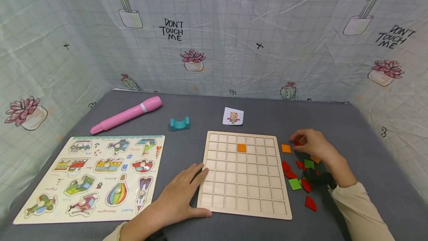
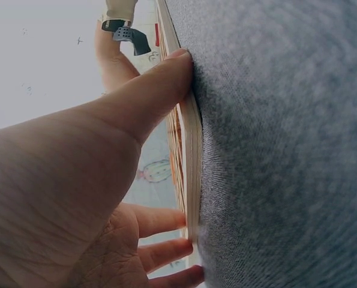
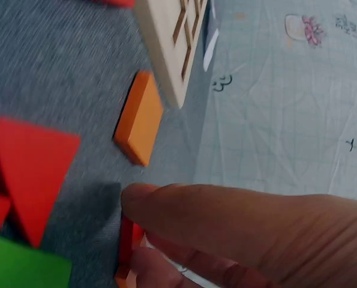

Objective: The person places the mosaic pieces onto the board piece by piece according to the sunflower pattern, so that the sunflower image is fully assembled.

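**Red piece pinched beside the wooden grid board**

The wooden grid board (image 1: 245, 174) is lain flat on the grey table cover (image 1: 200, 111), and its near-left edge is braced by the left hand (image 1: 182, 196), whose fingers are held straight against the rim while the thumb is pressed along the front edge; nothing is gripped by it. One orange square (image 1: 241, 147) is already seated in a cell of the second row.

To the right of the board, a small red piece (image 3: 129, 243) is pinched between thumb and fingertips of the right hand (image 1: 312, 144), low over the cover. A loose orange square (image 1: 285, 148) is left just beside the board's right edge, and a scatter of red and green pieces (image 1: 299, 179) is spread near the wrist.

Several risks are judged from this. The pinched piece is held only at its edge, so it could be dropped or tipped if the fingers are shifted. The loose pieces under the forearm could be swept aside by the sleeve. If the bracing hand is eased, the board could be slid across the cloth.

Farther left, an animal-free vehicle peg puzzle (image 1: 97, 176), a pink pen-shaped toy (image 1: 127, 114), a teal arch block (image 1: 180, 124) and a small pattern card (image 1: 233, 116) are left untouched.
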Available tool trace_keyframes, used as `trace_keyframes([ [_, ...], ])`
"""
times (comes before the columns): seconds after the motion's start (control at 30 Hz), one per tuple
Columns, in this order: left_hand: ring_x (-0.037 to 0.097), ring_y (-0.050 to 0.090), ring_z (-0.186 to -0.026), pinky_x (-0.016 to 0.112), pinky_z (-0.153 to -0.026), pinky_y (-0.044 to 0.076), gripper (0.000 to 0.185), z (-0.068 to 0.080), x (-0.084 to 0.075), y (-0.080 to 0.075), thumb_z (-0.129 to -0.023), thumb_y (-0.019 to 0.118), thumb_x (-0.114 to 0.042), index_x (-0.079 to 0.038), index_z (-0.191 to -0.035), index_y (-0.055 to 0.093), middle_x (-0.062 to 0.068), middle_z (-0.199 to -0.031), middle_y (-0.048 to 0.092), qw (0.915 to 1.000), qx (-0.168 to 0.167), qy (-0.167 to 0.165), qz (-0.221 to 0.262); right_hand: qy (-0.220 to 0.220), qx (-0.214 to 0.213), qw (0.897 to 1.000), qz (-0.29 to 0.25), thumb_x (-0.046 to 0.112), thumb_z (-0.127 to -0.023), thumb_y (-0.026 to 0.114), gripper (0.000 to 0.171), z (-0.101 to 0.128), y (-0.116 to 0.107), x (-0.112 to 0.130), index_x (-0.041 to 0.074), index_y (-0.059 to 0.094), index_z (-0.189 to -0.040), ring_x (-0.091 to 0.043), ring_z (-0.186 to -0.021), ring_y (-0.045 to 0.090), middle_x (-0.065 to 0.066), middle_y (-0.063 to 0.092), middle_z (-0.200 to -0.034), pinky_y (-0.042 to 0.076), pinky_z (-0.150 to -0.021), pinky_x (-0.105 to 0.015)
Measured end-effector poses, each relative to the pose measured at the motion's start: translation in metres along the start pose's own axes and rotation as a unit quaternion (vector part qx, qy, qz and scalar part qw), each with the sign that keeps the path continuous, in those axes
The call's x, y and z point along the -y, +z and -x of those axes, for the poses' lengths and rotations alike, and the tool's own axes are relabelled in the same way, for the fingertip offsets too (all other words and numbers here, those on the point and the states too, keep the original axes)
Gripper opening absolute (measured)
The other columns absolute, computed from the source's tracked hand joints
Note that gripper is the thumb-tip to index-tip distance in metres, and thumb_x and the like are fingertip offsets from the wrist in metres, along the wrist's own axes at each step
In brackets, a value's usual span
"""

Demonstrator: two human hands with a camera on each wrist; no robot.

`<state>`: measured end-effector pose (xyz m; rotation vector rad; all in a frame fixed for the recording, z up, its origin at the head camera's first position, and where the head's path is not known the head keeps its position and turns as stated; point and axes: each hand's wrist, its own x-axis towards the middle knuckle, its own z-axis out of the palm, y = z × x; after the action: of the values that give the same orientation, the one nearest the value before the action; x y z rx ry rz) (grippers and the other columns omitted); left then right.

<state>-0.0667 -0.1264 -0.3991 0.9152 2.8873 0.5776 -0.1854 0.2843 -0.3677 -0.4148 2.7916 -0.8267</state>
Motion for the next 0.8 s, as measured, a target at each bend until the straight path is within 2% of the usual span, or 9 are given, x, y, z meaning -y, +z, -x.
trace_keyframes([
  [0.13,0.035,0.036,-0.140,0.053,-0.108,0.037,0.099,-0.0008,0.0001,-0.0007,-0.075,0.070,-0.068,-0.006,-0.147,0.041,0.013,-0.153,0.037,1.0000,-0.001,0.001,-0.004,0.015,-0.004,1.000,0.001,-0.003,-0.083,0.071,0.023,-0.0004,-0.0013,-0.0023,-0.008,0.065,-0.104,-0.027,-0.075,0.058,-0.018,0.062,-0.089,0.050,-0.060,-0.036],
  [0.27,0.035,0.036,-0.140,0.053,-0.108,0.037,0.100,-0.0010,0.0006,-0.0019,-0.075,0.069,-0.069,-0.006,-0.147,0.040,0.013,-0.153,0.036,1.0000,0.000,0.000,-0.003,0.018,-0.008,1.000,0.002,-0.005,-0.084,0.069,0.021,-0.0015,-0.0010,-0.0015,-0.009,0.065,-0.103,-0.024,-0.072,0.054,-0.019,0.060,-0.090,0.047,-0.058,-0.034],
  [0.53,0.035,0.035,-0.141,0.053,-0.109,0.036,0.099,-0.0013,0.0002,-0.0029,-0.076,0.069,-0.068,-0.006,-0.147,0.040,0.013,-0.153,0.036,1.0000,0.000,0.000,-0.003,0.012,-0.013,1.000,0.009,-0.001,-0.086,0.068,0.017,-0.0050,0.0013,-0.0006,-0.009,0.068,-0.101,-0.029,-0.076,0.061,-0.025,0.062,-0.098,0.053,-0.062,-0.039],
  [0.8,0.034,0.036,-0.140,0.053,-0.107,0.037,0.100,-0.0001,-0.0006,-0.0007,-0.075,0.066,-0.072,-0.007,-0.147,0.041,0.012,-0.153,0.037,0.9999,0.000,-0.002,-0.015,0.002,-0.009,1.000,0.003,0.005,-0.087,0.070,0.021,-0.0047,0.0048,-0.0030,-0.010,0.068,-0.102,-0.025,-0.074,0.062,-0.015,0.067,-0.087,0.052,-0.061,-0.035],
])
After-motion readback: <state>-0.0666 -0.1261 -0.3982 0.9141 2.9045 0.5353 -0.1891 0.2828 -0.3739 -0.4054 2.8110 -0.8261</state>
